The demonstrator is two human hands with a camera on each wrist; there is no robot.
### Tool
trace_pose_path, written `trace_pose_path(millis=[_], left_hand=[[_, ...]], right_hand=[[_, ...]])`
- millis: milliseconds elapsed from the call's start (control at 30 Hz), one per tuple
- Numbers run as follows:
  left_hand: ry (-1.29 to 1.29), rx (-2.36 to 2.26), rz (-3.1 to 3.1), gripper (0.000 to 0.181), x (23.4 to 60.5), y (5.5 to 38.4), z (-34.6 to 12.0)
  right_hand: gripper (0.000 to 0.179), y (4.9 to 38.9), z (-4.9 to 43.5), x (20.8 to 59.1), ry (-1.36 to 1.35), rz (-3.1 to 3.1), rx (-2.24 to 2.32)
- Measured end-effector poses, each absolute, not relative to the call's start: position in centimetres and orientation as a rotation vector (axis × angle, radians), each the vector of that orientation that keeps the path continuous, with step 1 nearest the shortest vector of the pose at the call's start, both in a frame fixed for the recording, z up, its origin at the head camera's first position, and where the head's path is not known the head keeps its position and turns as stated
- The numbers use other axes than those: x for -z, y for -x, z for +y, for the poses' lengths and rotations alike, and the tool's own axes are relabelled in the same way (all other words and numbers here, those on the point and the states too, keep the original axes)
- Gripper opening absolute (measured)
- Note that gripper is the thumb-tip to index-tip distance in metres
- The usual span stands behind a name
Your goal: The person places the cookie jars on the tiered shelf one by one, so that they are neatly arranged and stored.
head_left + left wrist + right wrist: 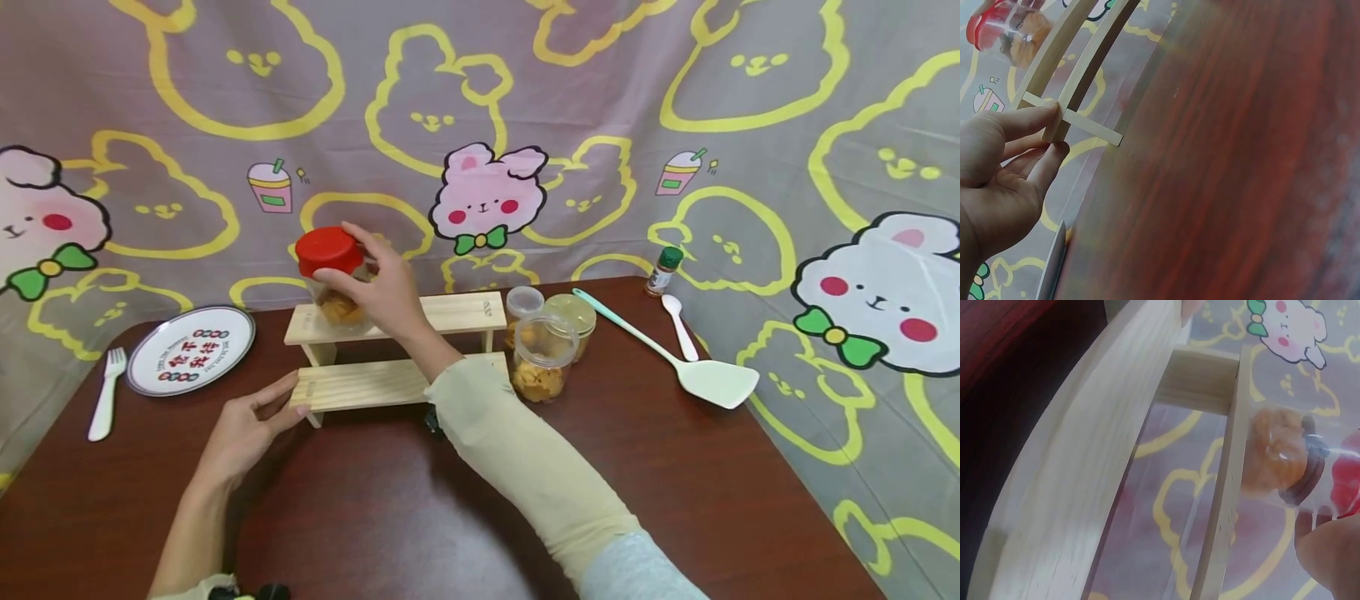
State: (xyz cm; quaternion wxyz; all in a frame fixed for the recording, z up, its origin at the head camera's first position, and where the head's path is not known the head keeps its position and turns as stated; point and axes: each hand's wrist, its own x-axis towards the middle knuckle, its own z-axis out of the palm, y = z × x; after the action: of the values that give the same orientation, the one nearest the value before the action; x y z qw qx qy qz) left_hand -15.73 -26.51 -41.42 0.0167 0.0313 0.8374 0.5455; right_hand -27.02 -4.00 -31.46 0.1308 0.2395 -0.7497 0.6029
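Note:
A clear jar (341, 308) with a red lid (327, 248) stands upright at the left end of the upper board of a two-tier wooden rack (375, 383). My right hand (386, 287) grips this jar near its lid, thumb in front and fingers behind. In the right wrist view the jar (1279, 453) shows orange-brown pieces inside, and its base meets the upper board. My left hand (247, 433) pinches the left end of the lower board; the left wrist view shows the thumb and fingers on either side of the rack (1088, 69).
Several clear containers, including a food-filled jar (542, 367), stand right of the rack. Farther right lie a spatula (716, 382), a white spoon (681, 329) and a green-capped bottle (663, 272). A plate (191, 350) and white fork (107, 396) lie left. A patterned cloth (480, 100) hangs behind.

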Motion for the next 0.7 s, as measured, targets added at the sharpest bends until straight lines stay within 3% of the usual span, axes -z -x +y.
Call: trace_pose_path(millis=[700], left_hand=[[-0.103, -1.705, 2.614, 0.063, 41.5, 15.7, -26.4]], right_hand=[[0.066, 26.7, -2.4, 30.7, -0.702, -2.168, -1.841]])
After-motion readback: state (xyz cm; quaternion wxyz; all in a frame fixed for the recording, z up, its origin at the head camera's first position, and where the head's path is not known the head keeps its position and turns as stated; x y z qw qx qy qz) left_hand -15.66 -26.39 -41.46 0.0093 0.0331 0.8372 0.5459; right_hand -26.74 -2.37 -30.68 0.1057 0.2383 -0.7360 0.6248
